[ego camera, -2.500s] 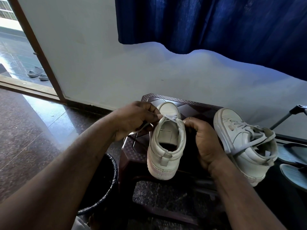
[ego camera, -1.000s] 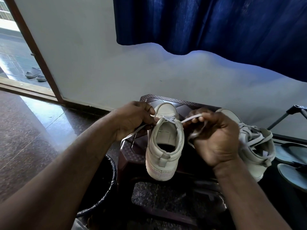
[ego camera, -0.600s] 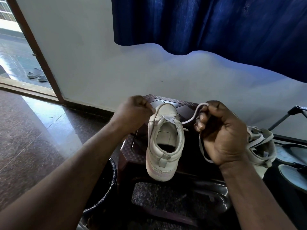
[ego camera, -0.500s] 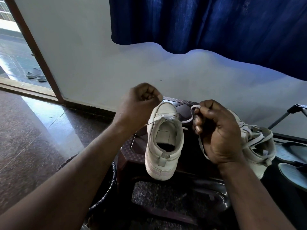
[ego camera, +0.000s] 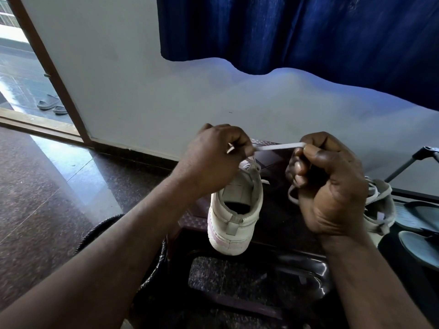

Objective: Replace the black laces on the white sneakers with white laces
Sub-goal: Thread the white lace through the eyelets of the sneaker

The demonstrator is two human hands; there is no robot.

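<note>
A white sneaker [ego camera: 234, 217] stands heel toward me on a dark stool [ego camera: 275, 210]. A white lace [ego camera: 278, 146] runs taut above it between my two hands. My left hand [ego camera: 213, 160] pinches one end, whose tip sticks out past the fingers. My right hand [ego camera: 327, 184] grips the other part, with a loop of lace hanging below the fist. Behind my right hand lies the second white sneaker [ego camera: 377, 203], mostly hidden, with white laces in it. The near sneaker's front is hidden by my left hand.
A dark round bin [ego camera: 104, 231] stands on the floor under my left forearm. Dark sandals [ego camera: 420, 224] lie at the right edge. A white wall and blue curtain [ego camera: 308, 36] are behind the stool. An open doorway [ego camera: 28, 74] is at far left.
Both hands have risen from the sneaker's sides and drawn the white lace up. It now stretches level between them above the shoe.
</note>
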